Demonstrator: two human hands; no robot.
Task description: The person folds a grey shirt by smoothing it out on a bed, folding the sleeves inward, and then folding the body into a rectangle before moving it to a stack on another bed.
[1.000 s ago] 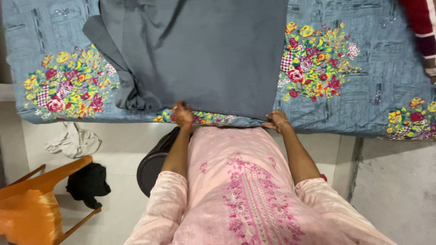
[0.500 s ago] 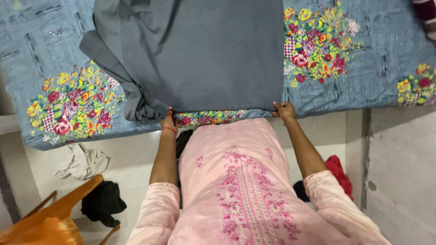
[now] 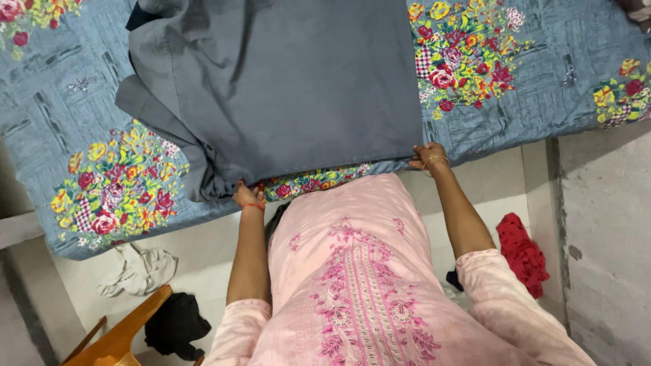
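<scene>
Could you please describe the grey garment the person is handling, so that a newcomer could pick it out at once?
Start at the bed, covered by a blue floral sheet. Spread flat on it lies the grey garment, its near hem held by the left hand and right hand. It is the only plain, unpatterned cloth on the bed.

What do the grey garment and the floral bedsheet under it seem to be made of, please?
Grey garment: matte woven cloth, probably cotton or a blend; it lies flat with soft creases. Floral bedsheet: printed woven fabric, likely cotton, no sheen, fine wrinkles. Neither fibre is certain.
</scene>
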